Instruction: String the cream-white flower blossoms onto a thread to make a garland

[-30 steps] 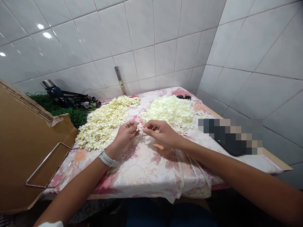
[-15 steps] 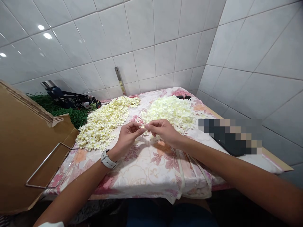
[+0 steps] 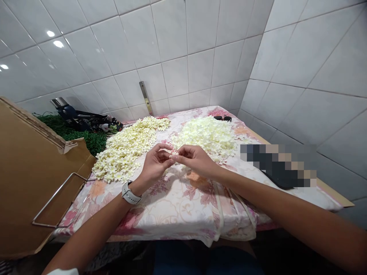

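Note:
Between my two hands, above the floral cloth, is a small pale artificial flower [image 3: 174, 154], mostly covered by fingers. My left hand [image 3: 157, 162], with a white watch [image 3: 130, 193] on its wrist, pinches it from the left. From the right, my right hand [image 3: 195, 159] grips the same flower between thumb and fingers. Just behind the hands lies a loose heap of whitish flower petals [image 3: 206, 133]. To the left spreads a long pile of cream flowers with yellow centres [image 3: 126, 147].
A cardboard box [image 3: 31, 179] with a metal wire frame [image 3: 54, 200] stands at the left. Green artificial grass [image 3: 83, 137] and a dark strapped item [image 3: 69, 112] lie behind it. Scissors-like black handles [image 3: 223, 118] rest at the back; a dark, partly blurred object [image 3: 279, 175] lies right.
My fingers have shifted around the small flower, with the left fingers now more curved and spread. Both hands stay in nearly the same place.

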Demonstrator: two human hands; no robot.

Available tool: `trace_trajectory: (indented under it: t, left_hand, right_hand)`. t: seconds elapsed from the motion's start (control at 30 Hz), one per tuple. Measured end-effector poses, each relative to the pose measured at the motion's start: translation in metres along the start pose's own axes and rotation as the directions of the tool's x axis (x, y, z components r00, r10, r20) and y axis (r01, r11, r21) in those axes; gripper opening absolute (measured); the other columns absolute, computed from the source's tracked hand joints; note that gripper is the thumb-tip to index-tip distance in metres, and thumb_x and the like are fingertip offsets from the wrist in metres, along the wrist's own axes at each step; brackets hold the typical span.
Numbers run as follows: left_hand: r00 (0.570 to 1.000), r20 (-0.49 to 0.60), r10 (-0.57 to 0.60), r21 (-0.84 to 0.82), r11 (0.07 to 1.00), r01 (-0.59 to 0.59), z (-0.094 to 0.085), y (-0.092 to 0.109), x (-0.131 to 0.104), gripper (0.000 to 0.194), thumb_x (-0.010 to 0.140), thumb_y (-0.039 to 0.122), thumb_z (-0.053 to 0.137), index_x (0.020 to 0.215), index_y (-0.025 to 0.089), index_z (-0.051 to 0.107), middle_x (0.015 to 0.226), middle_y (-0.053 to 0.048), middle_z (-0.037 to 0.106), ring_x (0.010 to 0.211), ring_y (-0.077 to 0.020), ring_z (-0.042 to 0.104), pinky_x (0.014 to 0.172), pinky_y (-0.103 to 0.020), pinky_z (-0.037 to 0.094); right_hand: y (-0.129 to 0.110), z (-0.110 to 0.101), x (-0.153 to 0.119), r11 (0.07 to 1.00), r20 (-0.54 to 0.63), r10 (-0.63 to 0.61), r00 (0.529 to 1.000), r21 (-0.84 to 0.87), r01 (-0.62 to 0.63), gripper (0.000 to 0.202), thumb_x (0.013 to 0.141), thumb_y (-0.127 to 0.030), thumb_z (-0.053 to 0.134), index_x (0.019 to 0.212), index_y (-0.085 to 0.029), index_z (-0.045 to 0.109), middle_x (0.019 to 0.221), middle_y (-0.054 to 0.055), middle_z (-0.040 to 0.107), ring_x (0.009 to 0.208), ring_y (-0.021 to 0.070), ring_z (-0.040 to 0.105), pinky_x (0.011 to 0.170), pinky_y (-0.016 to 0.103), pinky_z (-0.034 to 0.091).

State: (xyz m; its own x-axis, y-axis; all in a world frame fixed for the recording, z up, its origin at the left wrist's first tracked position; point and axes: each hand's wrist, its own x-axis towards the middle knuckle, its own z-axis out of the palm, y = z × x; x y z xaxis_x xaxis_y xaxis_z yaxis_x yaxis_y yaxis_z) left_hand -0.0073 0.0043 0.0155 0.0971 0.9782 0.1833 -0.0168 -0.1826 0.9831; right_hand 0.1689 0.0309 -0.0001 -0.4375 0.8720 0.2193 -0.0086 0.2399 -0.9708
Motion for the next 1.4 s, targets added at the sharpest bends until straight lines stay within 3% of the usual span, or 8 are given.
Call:
trace_trajectory:
  t: [0.37,0.53,0.63,0.77,0.93,1.13,1.3,1.4]
  left_hand:
    - [0.999,0.023,-0.036,-0.045,0.998,0.037,-0.0023,-0.0022,0.0014,0.049,0.062,0.034,0.093,0.096,0.018,0.061,0.062,0.005,0.065,0.058,-0.0080,0.057,0.062,-0.020,0.045]
    - [0.987,0.114,-0.111,-0.111,0.986,0.124,-0.0008,-0.0043,-0.0002,0.047,0.073,0.049,0.084,0.102,0.018,0.063,0.079,-0.001,0.073,0.073,-0.0145,0.068,0.079,-0.031,0.056]
    - [0.989,0.105,-0.105,-0.117,0.986,0.118,0.0013,-0.0068,-0.0009,0.045,0.073,0.046,0.085,0.101,0.017,0.064,0.085,-0.003,0.074,0.077,-0.0139,0.068,0.078,-0.028,0.055]
    - [0.996,0.016,-0.086,-0.053,0.995,0.086,0.0013,-0.0071,0.0008,0.041,0.065,0.034,0.092,0.092,0.015,0.066,0.074,0.000,0.072,0.070,-0.0113,0.065,0.070,-0.023,0.051]
    - [0.995,0.034,-0.092,-0.043,0.995,0.093,0.0016,-0.0018,0.0015,0.037,0.068,0.041,0.089,0.085,0.013,0.071,0.078,-0.003,0.071,0.071,-0.0122,0.065,0.070,-0.024,0.053]
    - [0.988,0.064,-0.139,-0.040,0.989,0.142,0.0017,-0.0011,0.0000,0.036,0.073,0.045,0.084,0.083,0.013,0.074,0.077,-0.005,0.072,0.073,-0.0139,0.067,0.075,-0.027,0.055]
    - [0.997,-0.018,-0.080,0.000,0.997,0.080,-0.0008,-0.0030,0.0004,0.033,0.062,0.039,0.092,0.072,0.013,0.073,0.069,-0.003,0.072,0.065,-0.0134,0.065,0.067,-0.026,0.053]
    - [0.996,-0.002,-0.087,-0.009,0.996,0.087,-0.0003,-0.0048,0.0003,0.037,0.067,0.046,0.088,0.068,0.013,0.072,0.065,-0.004,0.070,0.063,-0.0131,0.064,0.066,-0.026,0.053]
  right_hand:
    - [-0.0018,-0.0019,0.0025,0.996,-0.030,-0.024,0.999,0.090,0.027,0.041,0.074,-0.055,0.076,0.076,-0.016,0.063,0.070,-0.001,0.057,0.063,0.0106,0.046,0.059,0.027,0.036]
    - [-0.0009,-0.0019,0.0016,0.993,-0.036,-0.008,0.999,0.115,0.012,0.035,0.075,-0.048,0.075,0.077,-0.016,0.063,0.074,0.001,0.062,0.068,0.0136,0.055,0.066,0.029,0.044]
    - [-0.0012,-0.0024,0.0019,0.995,-0.045,-0.002,0.999,0.103,0.007,0.030,0.076,-0.044,0.074,0.077,-0.016,0.065,0.073,0.002,0.063,0.067,0.0135,0.055,0.065,0.029,0.043]
    - [0.0003,-0.0035,0.0028,0.997,-0.036,-0.047,0.998,0.062,0.050,0.027,0.080,-0.042,0.069,0.079,-0.015,0.068,0.070,0.001,0.062,0.062,0.0113,0.049,0.060,0.027,0.037]
    - [0.0024,-0.0054,0.0040,0.993,-0.028,-0.115,0.993,0.025,0.115,0.025,0.084,-0.039,0.064,0.079,-0.015,0.069,0.065,-0.002,0.057,0.059,0.0103,0.044,0.059,0.027,0.036]
    - [0.0036,-0.0064,0.0039,0.977,-0.035,-0.207,0.978,-0.064,0.205,0.027,0.088,-0.041,0.062,0.081,-0.016,0.069,0.076,0.003,0.066,0.073,0.0153,0.057,0.070,0.030,0.044]
    - [0.0026,-0.0031,0.0029,0.996,-0.048,-0.090,0.995,0.004,0.091,0.038,0.072,-0.050,0.080,0.085,-0.016,0.069,0.074,0.002,0.066,0.064,0.0135,0.055,0.061,0.029,0.044]
    - [0.0033,-0.0047,0.0048,0.991,-0.020,-0.069,0.997,0.117,0.070,0.038,0.068,-0.049,0.083,0.079,-0.016,0.067,0.074,0.003,0.068,0.067,0.0156,0.061,0.067,0.031,0.048]
